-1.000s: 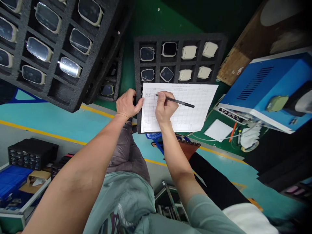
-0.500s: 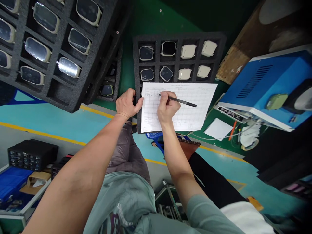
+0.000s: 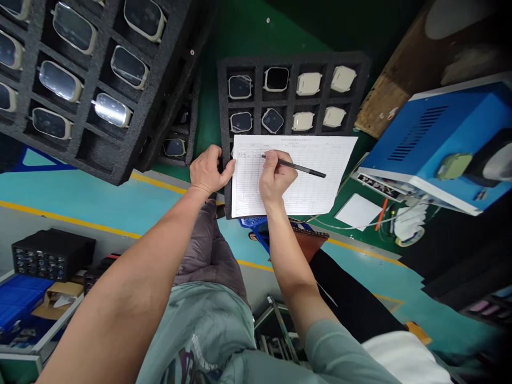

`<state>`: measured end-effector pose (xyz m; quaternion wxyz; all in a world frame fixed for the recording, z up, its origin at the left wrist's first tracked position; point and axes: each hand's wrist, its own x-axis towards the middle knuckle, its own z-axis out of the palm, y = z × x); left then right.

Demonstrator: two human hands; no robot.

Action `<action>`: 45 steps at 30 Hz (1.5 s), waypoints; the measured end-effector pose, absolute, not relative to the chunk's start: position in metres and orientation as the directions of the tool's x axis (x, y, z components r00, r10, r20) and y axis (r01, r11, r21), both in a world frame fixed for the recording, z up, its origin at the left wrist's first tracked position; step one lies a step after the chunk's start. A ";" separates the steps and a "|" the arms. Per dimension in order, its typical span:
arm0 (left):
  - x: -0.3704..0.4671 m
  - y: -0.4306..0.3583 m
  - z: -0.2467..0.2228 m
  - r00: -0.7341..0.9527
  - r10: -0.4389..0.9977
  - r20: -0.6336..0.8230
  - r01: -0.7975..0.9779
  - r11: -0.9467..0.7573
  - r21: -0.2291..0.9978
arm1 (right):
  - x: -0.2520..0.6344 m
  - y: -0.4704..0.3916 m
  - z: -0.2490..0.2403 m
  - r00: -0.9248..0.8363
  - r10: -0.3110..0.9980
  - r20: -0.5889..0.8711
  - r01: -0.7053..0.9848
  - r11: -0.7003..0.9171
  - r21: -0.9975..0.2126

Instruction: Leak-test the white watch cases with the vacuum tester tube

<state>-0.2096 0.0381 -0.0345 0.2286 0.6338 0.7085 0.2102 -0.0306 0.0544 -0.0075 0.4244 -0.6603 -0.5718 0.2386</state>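
Note:
A printed form lies over the lower part of a black foam tray. My right hand grips a black pen, its tip on the form's upper left area. At the form's left edge, my left hand rests by the tray's side, thumb apart from its bent fingers and nothing seen in it. Above the paper, the tray's pockets show dark-screened watches on the left and pale watch bodies on the right.
Stacked foam trays with watches fill the upper left. A blue machine stands at right, with white paper and cables below it. A person in black trousers is close at lower right.
My right hand and the pen have shifted slightly to the right across the form. My left hand stays in place.

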 end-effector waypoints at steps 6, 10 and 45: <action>-0.210 0.038 -0.035 -0.089 0.993 -0.076 0.800 0.117 0.588 | -0.033 0.054 -0.004 0.218 0.955 0.203 0.553 0.051 -0.831; -0.210 0.038 -0.034 -0.089 0.992 -0.088 0.798 0.124 0.590 | -0.040 0.055 -0.002 0.108 0.975 0.195 0.551 0.104 -0.828; -0.210 0.040 -0.037 -0.105 0.992 -0.066 0.781 0.123 0.613 | -0.024 0.055 -0.007 0.150 0.974 0.170 0.558 0.058 -0.828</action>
